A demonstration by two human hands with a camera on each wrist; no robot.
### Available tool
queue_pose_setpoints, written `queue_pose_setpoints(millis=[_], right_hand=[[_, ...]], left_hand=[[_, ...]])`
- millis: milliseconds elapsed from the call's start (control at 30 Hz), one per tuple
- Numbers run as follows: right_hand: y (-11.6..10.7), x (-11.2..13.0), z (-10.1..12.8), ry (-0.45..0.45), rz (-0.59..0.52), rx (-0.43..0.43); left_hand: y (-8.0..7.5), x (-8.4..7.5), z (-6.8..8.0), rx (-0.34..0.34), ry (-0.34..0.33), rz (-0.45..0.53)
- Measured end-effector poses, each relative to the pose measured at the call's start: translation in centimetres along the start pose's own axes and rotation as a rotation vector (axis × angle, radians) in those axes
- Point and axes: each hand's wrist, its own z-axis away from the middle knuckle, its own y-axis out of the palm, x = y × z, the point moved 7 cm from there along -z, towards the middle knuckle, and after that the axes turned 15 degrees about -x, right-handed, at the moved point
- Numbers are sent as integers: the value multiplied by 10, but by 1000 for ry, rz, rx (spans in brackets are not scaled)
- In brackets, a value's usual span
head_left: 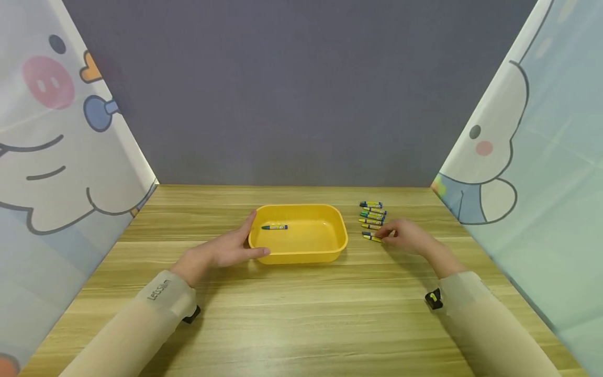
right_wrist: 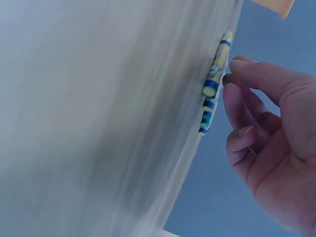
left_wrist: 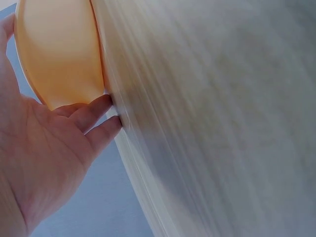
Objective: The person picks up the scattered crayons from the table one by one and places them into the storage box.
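At far left, a printed cloth panel (head_left: pixel 47 152) with a pig-like face is bordering the wood-grained counter (head_left: pixel 301 303). My pale left sleeve (head_left: pixel 127 335) is reaching in beside it, a black device (head_left: pixel 191 314) showing under the cuff. My left hand (head_left: pixel 221 252) is grasping the left end of the yellow tray (head_left: pixel 294 258): the thumb is resting over the near rim, and in the left wrist view fingers are touching the outer wall. Inside the tray, towards its left side, a green-tipped crayon (head_left: pixel 275 227) is lying crosswise.

To the right of the tray, well apart from my left hand, more crayons are lying on the counter in a column running away from me, among them a green crayon (head_left: pixel 369 214). At the near end, a dark crayon (head_left: pixel 369 233) is lying just beyond a yellow crayon (head_left: pixel 372 238). My right hand (head_left: pixel 410 238) is hovering over their right ends, thumb and fingertips bunching close together; whether they are pinching the dark crayon, I cannot tell. Farther right, my right sleeve (head_left: pixel 494 324) is extending inward, and a second printed panel (head_left: pixel 556 157) is closing off the side.
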Motion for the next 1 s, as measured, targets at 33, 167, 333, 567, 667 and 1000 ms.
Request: queue_pose_setpoints(millis=[33,167,333,567,667,1000], right_hand=[[0,-1,1,-7,10,-3],[0,-4,4,-13,25,-11],[2,-6,4,-3,34,2],[5,-9,3,9,69,6],[5,-6,3,-1,78,-8],[-6,10,-2,-5,43,-105]], left_hand=[[0,0,0,3,-2,-2],[1,0,0,13,-10,-8],[0,-2,1,18,-17,1],[1,-4,1,16,-21,-20],[0,-5,1,13,-25,-27],[3,-8,0,-6,-47,-28]])
